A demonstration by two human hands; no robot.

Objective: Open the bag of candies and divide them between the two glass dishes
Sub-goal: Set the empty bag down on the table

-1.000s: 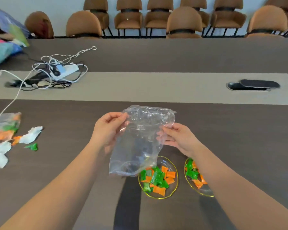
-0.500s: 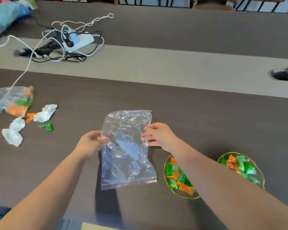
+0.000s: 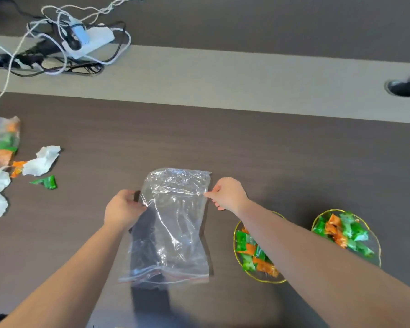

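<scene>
An empty clear zip bag (image 3: 173, 228) lies nearly flat on the dark table, its red zip edge toward me. My left hand (image 3: 122, 210) pinches its left edge and my right hand (image 3: 226, 194) pinches its right edge near the far end. Two gold-rimmed glass dishes sit to the right. The nearer dish (image 3: 258, 276) holds green and orange wrapped candies and is partly hidden by my right forearm. The farther right dish (image 3: 374, 242) also holds green and orange candies.
At the left edge lie another clear bag with candies (image 3: 1, 140), crumpled white paper (image 3: 42, 159) and a loose green wrapper (image 3: 46, 182). A white power strip with tangled cables (image 3: 81, 41) sits at the back left. A cable port (image 3: 405, 87) is at the far right.
The empty bag came down from the air over the dishes to lie on the table left of them. Both hands moved with it. The view tilted downward.
</scene>
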